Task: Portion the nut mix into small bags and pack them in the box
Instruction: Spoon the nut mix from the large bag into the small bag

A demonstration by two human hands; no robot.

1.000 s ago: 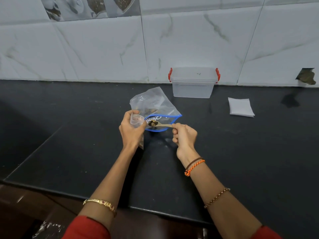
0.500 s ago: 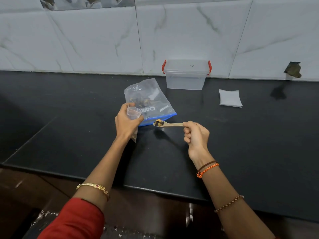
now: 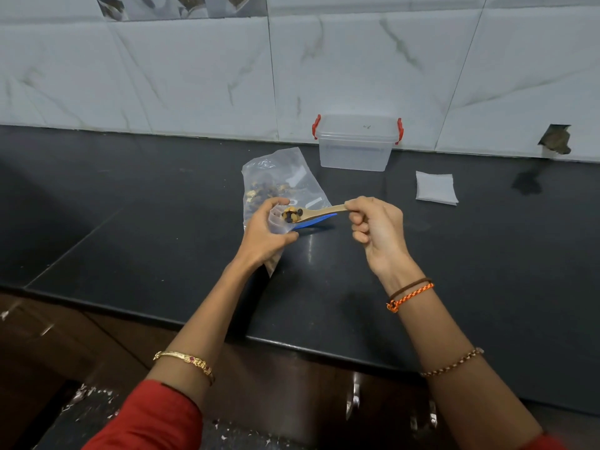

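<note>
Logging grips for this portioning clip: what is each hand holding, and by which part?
Right hand pinches the wooden spoon by its handle end. Left hand grips the small clear bag near its open mouth.

Small bag [image 3: 276,222] mostly hidden inside left hand [image 3: 264,237]; mouth seemingly open under spoon [image 3: 311,213]. Big bag [image 3: 279,183] lettering unreadable. Picture tile [image 3: 175,6] cut off, upper left edge.

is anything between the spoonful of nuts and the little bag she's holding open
Nothing visible. The wooden spoon, pinched by the right hand, has its nut-filled bowl right at the mouth of the small clear plastic bag held by the left hand.
</note>
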